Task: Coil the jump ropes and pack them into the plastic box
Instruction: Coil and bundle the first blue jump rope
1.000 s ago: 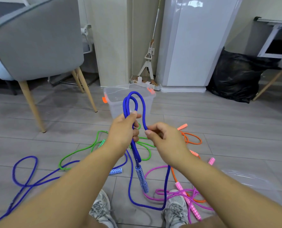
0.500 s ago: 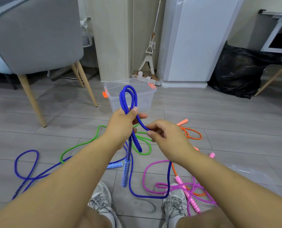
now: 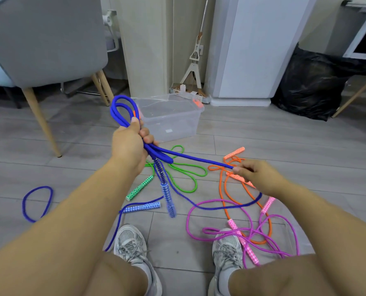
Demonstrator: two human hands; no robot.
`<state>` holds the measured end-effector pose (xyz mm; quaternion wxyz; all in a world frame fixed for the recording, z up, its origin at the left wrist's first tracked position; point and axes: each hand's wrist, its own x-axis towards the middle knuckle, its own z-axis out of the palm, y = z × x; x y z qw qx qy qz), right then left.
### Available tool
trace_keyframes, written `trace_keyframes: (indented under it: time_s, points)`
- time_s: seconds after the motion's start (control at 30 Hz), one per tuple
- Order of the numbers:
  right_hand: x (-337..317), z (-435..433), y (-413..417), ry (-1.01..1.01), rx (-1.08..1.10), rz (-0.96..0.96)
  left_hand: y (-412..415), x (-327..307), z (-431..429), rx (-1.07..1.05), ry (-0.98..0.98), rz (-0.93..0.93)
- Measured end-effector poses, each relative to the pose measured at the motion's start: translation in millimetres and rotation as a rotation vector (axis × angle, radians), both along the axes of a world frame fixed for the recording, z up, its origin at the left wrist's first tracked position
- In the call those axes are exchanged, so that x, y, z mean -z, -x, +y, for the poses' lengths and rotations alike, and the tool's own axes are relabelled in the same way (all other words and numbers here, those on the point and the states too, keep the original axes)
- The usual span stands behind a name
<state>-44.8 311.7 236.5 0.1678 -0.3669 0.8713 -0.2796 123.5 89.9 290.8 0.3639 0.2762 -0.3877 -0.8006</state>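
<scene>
The blue jump rope (image 3: 199, 158), a thick matte cord, is bunched in smooth loops in the left hand (image 3: 128, 146), fingers curled round it, loops poking toward 11 o'clock. The right hand (image 3: 256, 178), at 3 o'clock, pinches a taut strand. The rope's handle (image 3: 167, 195) dangles blurred, seemingly diamond-patterned. The clear, glossy plastic box (image 3: 177, 124) stands at 12 o'clock.

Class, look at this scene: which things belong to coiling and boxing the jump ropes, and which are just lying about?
Job: blue rope, gripped by left hand and pinched by right hand; green rope; orange rope; pink rope; box.
Lying about: chair; mop; black bag.
</scene>
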Motion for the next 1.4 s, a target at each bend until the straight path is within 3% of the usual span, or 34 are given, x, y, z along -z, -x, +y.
trace_keyframes:
  time_s: [0.17, 0.33, 0.47, 0.73, 0.97, 1.13, 1.4]
  points:
    - [2, -1, 5, -0.131, 0.008, 0.111, 0, 8, -2, 0.052, 0.016, -0.087]
    - [-28, -23, -32, -0.003, -0.122, 0.137, 4, 15, 6, 0.082, 0.281, -0.295]
    - [-48, -34, -62, 0.133, -0.172, 0.018, 4, 22, 13, 0.174, 0.420, -0.437]
    - [-55, -63, -83, 0.332, -0.108, -0.210, 10, 27, 33, 0.329, 0.477, -0.493]
    - [-51, -79, -81, 0.405, 0.041, -0.267, 13, 27, 44, 0.322, 0.303, -0.411]
    - [-50, -80, -79, 0.401, 0.032, -0.180, 14, 26, 46, 0.332, 0.148, -0.333]
    - [-46, -61, -60, 0.419, 0.015, -0.071, 6, 17, 47, 0.435, 0.182, -0.329]
